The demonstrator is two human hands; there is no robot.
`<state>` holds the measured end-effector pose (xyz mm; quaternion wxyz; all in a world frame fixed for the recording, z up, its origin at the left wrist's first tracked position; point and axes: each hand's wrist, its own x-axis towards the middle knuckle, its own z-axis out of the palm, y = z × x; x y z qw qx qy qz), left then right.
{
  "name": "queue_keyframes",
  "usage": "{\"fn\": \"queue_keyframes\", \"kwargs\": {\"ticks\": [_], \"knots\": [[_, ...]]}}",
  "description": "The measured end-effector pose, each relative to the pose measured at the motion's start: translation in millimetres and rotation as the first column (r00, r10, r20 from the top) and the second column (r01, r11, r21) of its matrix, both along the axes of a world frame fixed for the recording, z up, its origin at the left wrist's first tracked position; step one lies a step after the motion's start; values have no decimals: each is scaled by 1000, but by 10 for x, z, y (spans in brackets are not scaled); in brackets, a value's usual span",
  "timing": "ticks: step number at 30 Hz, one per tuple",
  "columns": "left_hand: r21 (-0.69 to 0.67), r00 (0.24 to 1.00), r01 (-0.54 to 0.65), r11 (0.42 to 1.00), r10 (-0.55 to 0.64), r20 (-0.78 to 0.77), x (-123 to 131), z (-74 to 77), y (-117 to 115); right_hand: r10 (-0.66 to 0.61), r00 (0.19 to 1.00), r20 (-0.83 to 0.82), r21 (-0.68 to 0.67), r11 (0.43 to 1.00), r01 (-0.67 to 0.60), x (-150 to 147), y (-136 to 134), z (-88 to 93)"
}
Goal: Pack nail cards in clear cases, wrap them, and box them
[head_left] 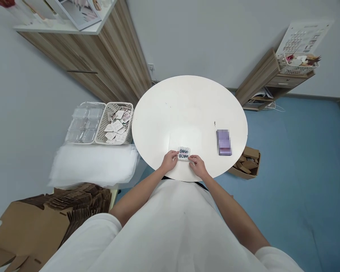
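On the round white table point(187, 102), near its front edge, lies a small clear plastic box point(184, 158) with two rows of dark, glossy oval pieces point(183, 151) in it; they look like press-on nails, but are too small to be sure. My left hand point(169, 161) grips the box's left side between thumb and fingers. At the right side, my right hand point(197, 166) has its curled fingers on the lower corner. A purple box point(224, 142), partly blurred, lies to the right of my hands.
Left of the table are a white basket of small printed packets point(117, 126), clear plastic trays point(86, 122), a stack of translucent sheets point(93, 164) and folded cardboard boxes point(31, 226). A carton of cardboard pieces point(248, 164) stands on the floor at right. Wooden cabinets point(121, 49) stand behind.
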<state>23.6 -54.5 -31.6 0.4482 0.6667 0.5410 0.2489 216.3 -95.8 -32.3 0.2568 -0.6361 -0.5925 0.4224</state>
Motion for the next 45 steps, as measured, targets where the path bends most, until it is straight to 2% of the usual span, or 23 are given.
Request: {"fn": "queue_keyframes", "kwargs": {"ticks": [6, 12, 18, 21, 26, 30, 38, 45], "knots": [[10, 996, -40, 999, 41, -80, 58, -40, -196, 65, 997, 39, 41, 997, -66, 46, -81, -100], [3, 991, -28, 1000, 28, -130, 50, -44, -250, 125, 987, 103, 54, 990, -131, -13, -106, -82], [43, 966, 120, 992, -106, -236, 25, -6, -225, 184, 952, 247, 37, 979, -199, -45, -113, -41], [86, 932, 207, 975, -169, -322, -13, 8, -210, 196, 913, 358, 82, 967, -240, -48, -84, -36], [151, 839, 381, 912, -272, -471, -80, 41, -139, 293, 851, 435, 147, 910, -388, -103, 34, -64], [152, 764, 498, 854, -348, -544, -99, 53, -62, 323, 837, 442, 127, 901, -415, -125, 152, -85], [180, 713, 568, 803, -371, -596, -119, 42, 6, 354, 795, 492, 114, 879, -462, -106, 232, -53], [247, 720, 591, 768, -363, -592, -156, 92, 21, 365, 837, 407, 29, 911, -412, -107, 212, 101]]}}
